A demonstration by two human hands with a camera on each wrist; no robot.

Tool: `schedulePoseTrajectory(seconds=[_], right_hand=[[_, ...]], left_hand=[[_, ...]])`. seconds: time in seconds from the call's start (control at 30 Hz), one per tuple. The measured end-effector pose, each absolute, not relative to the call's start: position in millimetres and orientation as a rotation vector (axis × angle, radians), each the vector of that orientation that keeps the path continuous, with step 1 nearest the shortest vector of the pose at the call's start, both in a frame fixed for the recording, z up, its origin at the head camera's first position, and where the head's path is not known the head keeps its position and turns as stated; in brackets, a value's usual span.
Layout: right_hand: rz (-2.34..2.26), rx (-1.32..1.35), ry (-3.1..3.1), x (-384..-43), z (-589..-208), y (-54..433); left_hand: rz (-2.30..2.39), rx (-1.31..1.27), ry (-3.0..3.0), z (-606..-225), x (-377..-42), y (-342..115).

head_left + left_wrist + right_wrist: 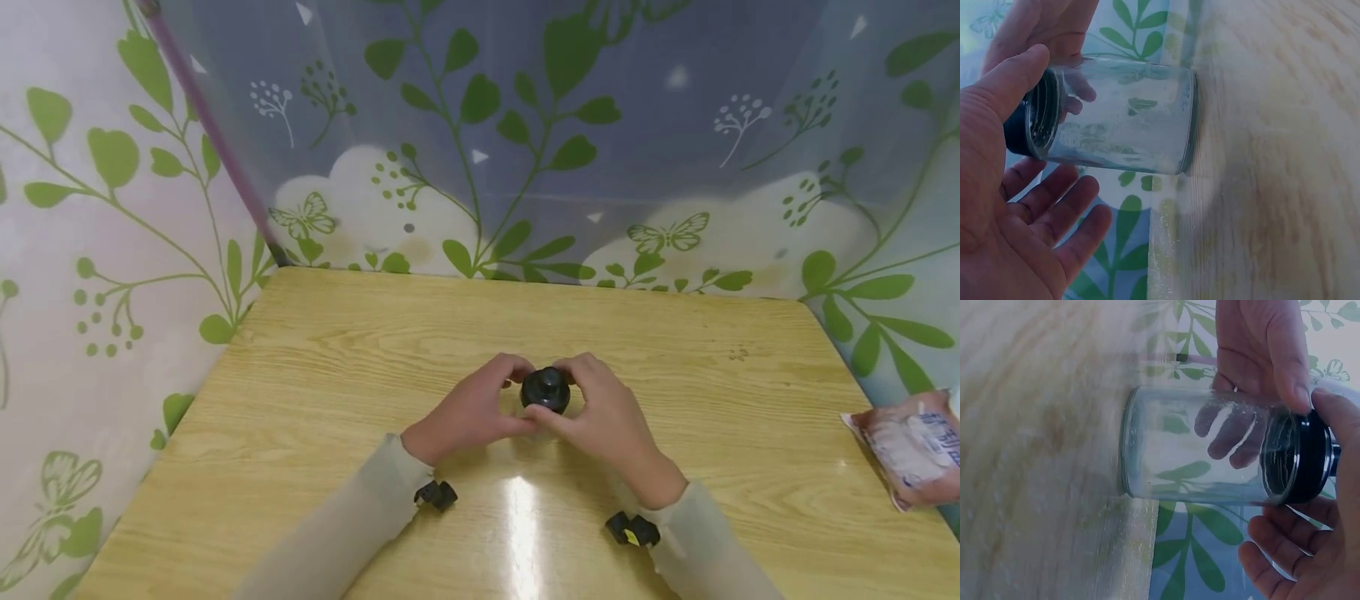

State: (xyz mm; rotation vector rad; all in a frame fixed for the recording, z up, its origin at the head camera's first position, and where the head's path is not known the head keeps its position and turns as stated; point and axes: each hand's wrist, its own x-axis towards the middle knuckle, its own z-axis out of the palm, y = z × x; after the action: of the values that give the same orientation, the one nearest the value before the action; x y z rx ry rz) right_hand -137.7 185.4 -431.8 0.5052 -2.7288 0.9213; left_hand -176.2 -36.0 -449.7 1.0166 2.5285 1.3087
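A clear glass jar (1129, 115) with a black lid (545, 390) stands upright on the wooden table; a knob rises from the lid's top. My left hand (476, 412) holds it from the left, thumb on the near side and fingers curved round the far side at lid height. From the right, my right hand (611, 417) grips the lid in the same way, and the thumbs come close together in front. Through the glass (1179, 447), the left hand's fingers show behind the jar, which has nothing visible inside.
A pink-and-white plastic packet (911, 450) lies at the table's right edge. Walls with printed leaves and butterflies border the wooden table (360, 333) at the back and sides. Small black devices (435, 495) sit at both wrists.
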Motion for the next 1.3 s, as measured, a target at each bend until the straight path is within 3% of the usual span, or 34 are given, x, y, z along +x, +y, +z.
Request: schedulePoseTrajectory(seconds=[0.4, 1.07, 1.3], right_hand=[[0.866, 0.621, -2.695, -130, -424, 182], [0.853, 1.010, -2.711, -136, -415, 197], [0.737, 0.883, -2.705, -134, -416, 196]], left_hand=[[1.242, 0.997, 2.581, -443, -169, -34], [1.211, 1.253, 2.370, -443, -177, -41], [1.195, 1.176, 2.400, -446, -175, -41]])
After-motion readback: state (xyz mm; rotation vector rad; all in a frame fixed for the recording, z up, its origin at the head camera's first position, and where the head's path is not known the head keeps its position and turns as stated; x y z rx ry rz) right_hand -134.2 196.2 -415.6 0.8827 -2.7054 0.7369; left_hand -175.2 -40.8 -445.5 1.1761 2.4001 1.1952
